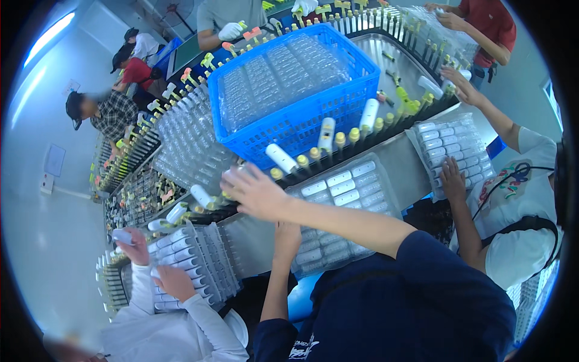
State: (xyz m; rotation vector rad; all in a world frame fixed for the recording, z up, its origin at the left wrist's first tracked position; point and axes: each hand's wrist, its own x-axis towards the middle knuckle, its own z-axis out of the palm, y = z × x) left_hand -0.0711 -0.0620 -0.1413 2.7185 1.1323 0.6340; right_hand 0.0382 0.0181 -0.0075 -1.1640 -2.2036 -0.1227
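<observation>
My right hand [256, 192] reaches across to the left over the front edge of the machine line. Its fingers are stretched forward and smeared by motion; something pale is at their tips, and I cannot make out whether they grip it. Beneath my right forearm, my left hand [287, 234] is at the left edge of a clear plastic tray [386, 208], its fingers mostly hidden. Rows of white oblong casings [345, 197] lie in that tray. Beyond my right hand, another white casing [281, 158] leans on the row of yellow-topped posts [315, 153].
A blue crate [295, 123] of stacked clear trays stands just beyond the posts. To the left, a co-worker in white sleeves holds a casing [122, 236] beside stacked filled trays [187, 259]. A co-worker at right touches another filled tray [449, 145]. More people work along the far side.
</observation>
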